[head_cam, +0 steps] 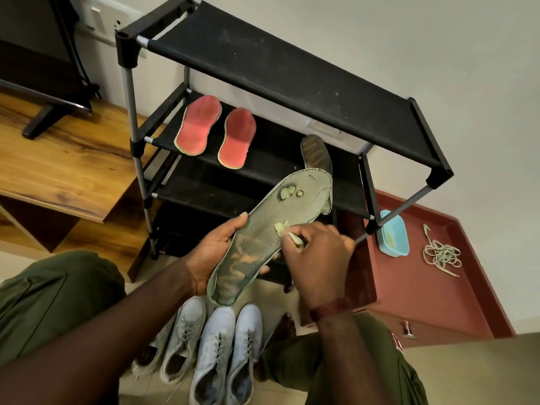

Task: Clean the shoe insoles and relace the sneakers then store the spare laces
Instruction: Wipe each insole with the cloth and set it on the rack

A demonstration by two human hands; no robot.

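From the head view, a shoe rack (292, 71) of black fabric shelves on grey metal tubes with black plastic joints stands against a pale wall, its top shelf dusty and speckled. In front of the rack, the left hand (216, 252) grips a long, flat grey-green insole (263, 229) from beneath, thumb over its left edge and fingers curled under the heel half. The insole's fabric face is stained in dark blotches, worn through in 2 ragged pale patches near the toe, and frayed along its stitched rim. The right hand (318, 258) pinches a small crumpled pale wad (293, 238), cloth or tissue I cannot tell, and presses it on the insole's middle. On the rack's second shelf lie 2 red insoles (198, 125) side by side at the left, smooth and rounded with pale edges, and a dark mottled insole (315, 154) at the right, partly behind the held one. On the floor in front of the rack, 4 pale sneakers (228, 352) stand in a row between the person's olive-green trouser legs. Right of the rack, a glossy red-brown cabinet (423, 293) carries a light blue plastic tub (393, 233) just beside the rack's front leg and, further right, a loose tangle of pale spare laces (441, 255). Left of the rack sits a grained wooden table (58, 165).
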